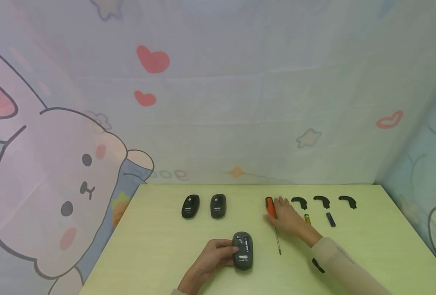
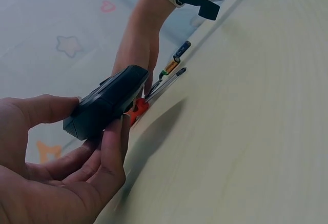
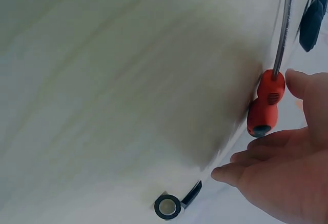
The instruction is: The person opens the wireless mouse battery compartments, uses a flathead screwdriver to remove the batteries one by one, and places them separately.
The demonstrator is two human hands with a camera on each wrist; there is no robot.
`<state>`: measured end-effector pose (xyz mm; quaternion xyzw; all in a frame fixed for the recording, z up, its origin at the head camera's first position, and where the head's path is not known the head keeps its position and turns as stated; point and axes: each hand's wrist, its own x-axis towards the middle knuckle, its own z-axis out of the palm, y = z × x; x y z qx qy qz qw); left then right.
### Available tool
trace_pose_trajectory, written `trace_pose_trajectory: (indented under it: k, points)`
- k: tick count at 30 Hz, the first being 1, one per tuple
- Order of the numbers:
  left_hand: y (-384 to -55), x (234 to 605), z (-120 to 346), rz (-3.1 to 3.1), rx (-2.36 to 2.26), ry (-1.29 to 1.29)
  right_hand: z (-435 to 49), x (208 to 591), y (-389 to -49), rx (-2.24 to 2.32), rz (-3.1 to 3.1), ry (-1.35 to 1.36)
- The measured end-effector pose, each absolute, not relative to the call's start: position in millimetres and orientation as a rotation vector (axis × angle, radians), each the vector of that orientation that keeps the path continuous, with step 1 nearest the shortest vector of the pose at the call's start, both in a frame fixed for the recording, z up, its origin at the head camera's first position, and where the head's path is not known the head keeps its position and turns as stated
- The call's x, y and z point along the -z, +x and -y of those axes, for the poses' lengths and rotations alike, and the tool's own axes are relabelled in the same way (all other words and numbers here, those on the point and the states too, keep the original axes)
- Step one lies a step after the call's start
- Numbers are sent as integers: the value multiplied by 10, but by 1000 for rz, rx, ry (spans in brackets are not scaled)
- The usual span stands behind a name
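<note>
My left hand (image 1: 218, 258) grips a dark computer mouse (image 1: 243, 260) between thumb and fingers, tilted above the table in the left wrist view. Its underside faces up in the head view, with an uncovered battery slot holding a battery (image 1: 246, 246). At a screwdriver with a red and black handle (image 3: 265, 101) is my right hand (image 1: 288, 217), thumb to one side and fingers to the other. Visible space separates the fingers (image 3: 230, 175) from the handle, and the thumb lies close to it. The screwdriver's metal shaft (image 1: 278, 240) points toward the front of the table.
Two more dark mice (image 1: 190, 206) lie underside up at the back left. Several black curved pieces, one at the far right (image 1: 348, 200), line the back right. Two batteries, one blue (image 1: 330, 219) and one yellow-green (image 1: 307, 219), lie before them. A printed cloth hangs behind.
</note>
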<state>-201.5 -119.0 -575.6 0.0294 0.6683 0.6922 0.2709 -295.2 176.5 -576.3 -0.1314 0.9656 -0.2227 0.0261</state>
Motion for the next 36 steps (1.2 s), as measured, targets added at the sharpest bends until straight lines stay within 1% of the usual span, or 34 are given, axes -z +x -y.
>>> trace_pose_trajectory:
  k: [10,20,30,36]
  points:
    - [-2041,5812,1124,-1789,-1891,90,-1716,5772,-2879,725,-2945,-339]
    - [-2026,5807,1123,-1782,-1895,83,-1699,5782,-2882,691,-3006,-312]
    - [-2042,5827,1103,-1779,-1891,83,-1621,5806,-2959,651,-3130,-207]
    - [-2041,5828,1105,-1773,-1899,85,-1610,5731,-3003,706,-3101,-147]
